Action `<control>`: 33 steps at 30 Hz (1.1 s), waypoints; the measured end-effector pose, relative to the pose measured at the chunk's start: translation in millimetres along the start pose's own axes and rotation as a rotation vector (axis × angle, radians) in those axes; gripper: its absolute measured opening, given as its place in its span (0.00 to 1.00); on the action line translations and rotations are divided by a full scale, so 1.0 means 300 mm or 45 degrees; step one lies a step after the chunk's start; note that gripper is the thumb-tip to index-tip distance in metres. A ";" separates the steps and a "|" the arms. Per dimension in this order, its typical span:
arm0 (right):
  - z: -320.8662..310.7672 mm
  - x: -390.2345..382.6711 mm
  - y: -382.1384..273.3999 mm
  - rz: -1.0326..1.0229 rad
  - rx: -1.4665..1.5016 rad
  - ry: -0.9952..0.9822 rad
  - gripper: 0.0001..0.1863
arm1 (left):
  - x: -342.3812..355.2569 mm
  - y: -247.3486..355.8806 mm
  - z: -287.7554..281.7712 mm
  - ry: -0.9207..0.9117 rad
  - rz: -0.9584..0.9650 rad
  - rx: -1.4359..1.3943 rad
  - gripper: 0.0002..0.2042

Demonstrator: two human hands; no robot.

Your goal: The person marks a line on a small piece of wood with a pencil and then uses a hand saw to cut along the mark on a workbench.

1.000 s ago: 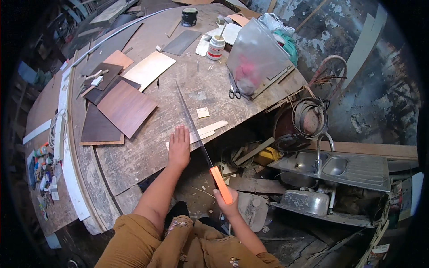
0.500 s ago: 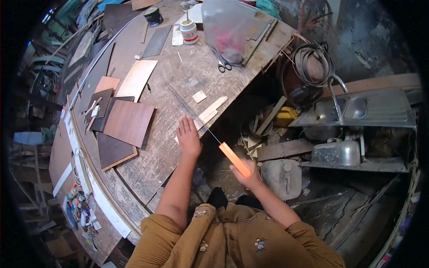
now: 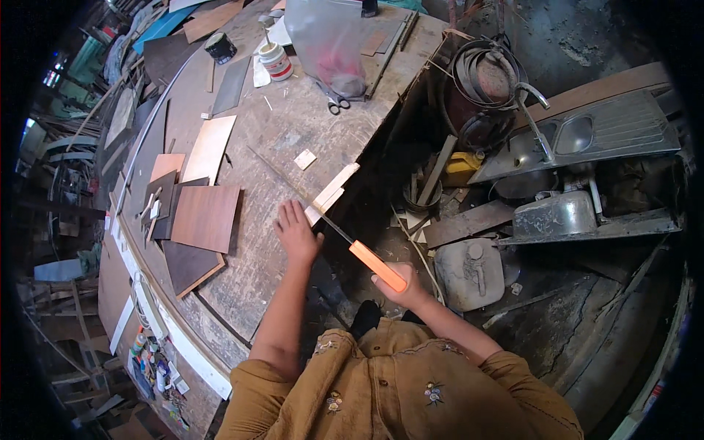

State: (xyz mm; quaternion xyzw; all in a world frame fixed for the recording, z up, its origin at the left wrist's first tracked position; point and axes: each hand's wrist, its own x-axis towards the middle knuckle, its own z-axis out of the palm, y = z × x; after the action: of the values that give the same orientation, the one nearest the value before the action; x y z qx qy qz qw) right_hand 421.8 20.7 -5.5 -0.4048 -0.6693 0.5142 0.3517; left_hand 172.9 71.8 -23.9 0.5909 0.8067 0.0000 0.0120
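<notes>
My right hand [image 3: 398, 282] is wrapped round the orange handle of a handsaw [image 3: 375, 264], past the near edge of the worktable. Its thin blade slants up and left over the edge, crossing a pale wooden strip [image 3: 339, 185] near that strip's closer end. My left hand [image 3: 296, 236] lies flat by the table edge, fingers stretched out and slightly apart. Its thumb reaches toward the edge, close to the strip's short end and the blade. Whether the palm presses on the strip cannot be made out. A small pale wood square [image 3: 304, 159] sits just beyond the blade.
Brown and dark boards [image 3: 206, 218] overlap on the table's left. Farther back are scissors [image 3: 339, 106], a white jar [image 3: 275, 62], a dark can [image 3: 220, 48] and a clear plastic bag [image 3: 323, 44]. Below right stand a steel sink [image 3: 579, 139], a grey jerrycan [image 3: 471, 275] and a yellow container [image 3: 462, 169].
The whole view has shifted a little. My left hand's fingers have spread and its thumb now sticks out to the side. The saw still crosses the strip in my right hand's grip.
</notes>
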 end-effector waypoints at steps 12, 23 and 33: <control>0.008 0.017 -0.035 -0.070 0.003 0.017 0.10 | 0.046 0.009 0.084 0.053 -0.213 0.226 0.29; -0.029 0.032 -0.027 0.108 -0.024 -0.037 0.11 | 0.040 -0.011 0.081 -0.008 -0.204 0.147 0.34; -0.073 -0.046 -0.031 0.057 -0.049 -0.126 0.06 | 0.031 -0.036 0.093 0.007 -0.162 0.128 0.34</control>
State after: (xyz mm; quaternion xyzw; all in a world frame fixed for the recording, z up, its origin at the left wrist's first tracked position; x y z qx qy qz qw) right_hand 445.3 15.5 7.8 -0.4005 -0.6863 0.5285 0.2988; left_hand 160.2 77.0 -52.1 0.5383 0.8416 -0.0397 -0.0200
